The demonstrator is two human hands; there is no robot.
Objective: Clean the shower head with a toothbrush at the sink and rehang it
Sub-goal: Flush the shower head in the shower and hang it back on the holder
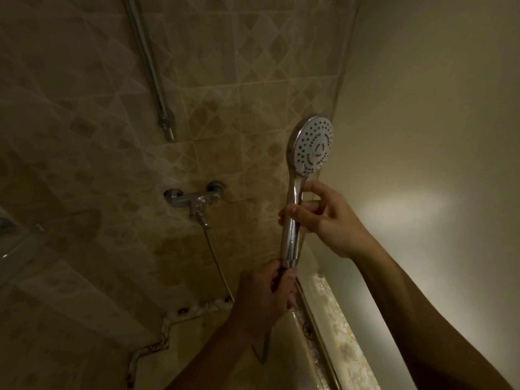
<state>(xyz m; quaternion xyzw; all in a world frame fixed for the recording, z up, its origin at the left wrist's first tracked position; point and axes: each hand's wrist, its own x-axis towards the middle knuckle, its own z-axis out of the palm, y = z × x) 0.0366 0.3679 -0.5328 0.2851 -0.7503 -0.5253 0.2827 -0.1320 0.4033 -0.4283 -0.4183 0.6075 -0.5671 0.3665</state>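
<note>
Shower head: you hold it upright in the shower corner, in front of the tiled wall and just beside the plain side wall; its nozzle face turns toward you and to the right.
Long axis: the chrome handle runs nearly vertical, head at the top, hose joint at the bottom.
Right hand: your fingers are clamped around the upper handle, just under the head, coming in from the right.
Left hand: your fingers are closed around the joint at the handle's bottom end, directly below the right hand; this is the nearer hand to the hose.
Hose: it runs from the wall mixer down and right toward your left hand, then disappears behind it.
Likely step: the two grips on one axis suggest twisting at the joint, to free or fasten the head; I cannot tell which.
Key relation: keep the handle steady with the right hand while the left turns about that vertical axis.
Sink and toothbrush: neither is in view.
</note>
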